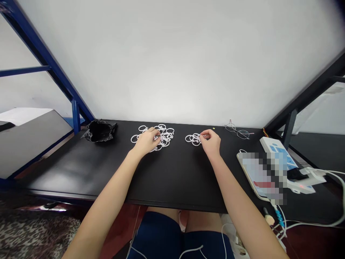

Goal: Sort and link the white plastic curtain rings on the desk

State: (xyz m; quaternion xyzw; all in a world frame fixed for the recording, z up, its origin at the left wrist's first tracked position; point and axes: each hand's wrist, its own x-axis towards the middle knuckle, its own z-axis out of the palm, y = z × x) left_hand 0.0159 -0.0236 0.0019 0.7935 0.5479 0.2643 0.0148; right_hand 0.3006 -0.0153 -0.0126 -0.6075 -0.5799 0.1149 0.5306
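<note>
A larger pile of thin white rings (165, 138), some with small clasps, lies on the black tabletop (172, 176). My left hand (147, 139) rests over the left side of this pile, its thumb and fingers closed around a white ring among the others. To the right is a smaller cluster of white rings (193, 139). At that cluster's right edge is my right hand (210, 141), thumb and forefinger pinched on a white ring that is mostly hidden by the fingers.
A crumpled black plastic bag (100, 131) sits open at the left. Glasses (237, 131) lie near the wall at the right. A phone (253, 176), a white power strip (280, 151) and white cables (318, 223) occupy the right end. Blue posts (54, 68) frame the left.
</note>
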